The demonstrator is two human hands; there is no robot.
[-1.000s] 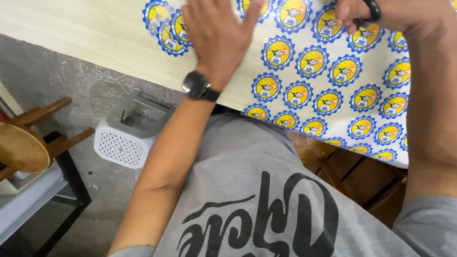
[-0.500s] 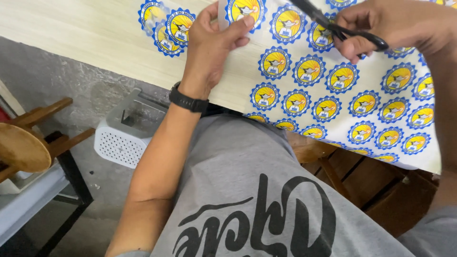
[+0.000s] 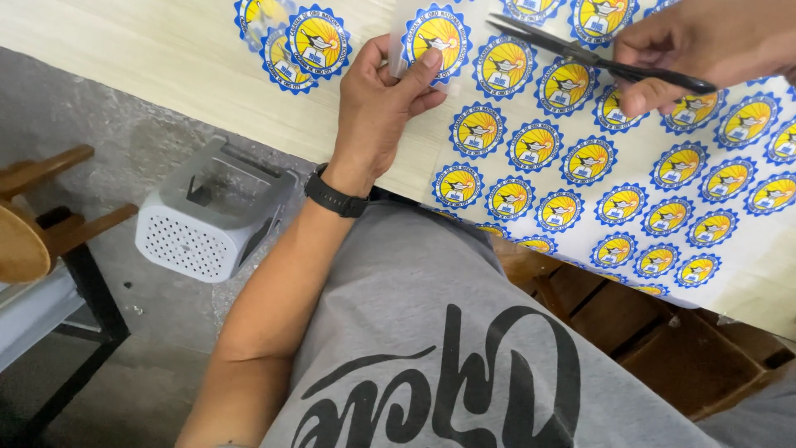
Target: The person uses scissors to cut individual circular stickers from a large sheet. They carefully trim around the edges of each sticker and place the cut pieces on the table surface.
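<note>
My left hand (image 3: 383, 108) pinches one round blue-and-yellow sticker (image 3: 437, 43) at the edge of a white sheet of printed round stickers (image 3: 663, 166) that lies over the table's near edge. A black watch sits on that wrist. My right hand (image 3: 705, 46) grips black scissors (image 3: 580, 58) at the top right, blades pointing left toward the pinched sticker, nearly closed. Two cut-out stickers (image 3: 298, 37) lie on the pale wooden table (image 3: 124, 50) to the left of my left hand.
A grey perforated plastic basket (image 3: 211, 216) stands on the concrete floor at the left. A round wooden stool (image 3: 25, 232) and a dark metal frame (image 3: 91, 307) are at the far left. A brown wooden seat (image 3: 647, 332) is under me.
The view has drawn closer. My left hand went from lying flat on the sheet to pinching one sticker. My right hand brought the scissors' blades leftward toward it.
</note>
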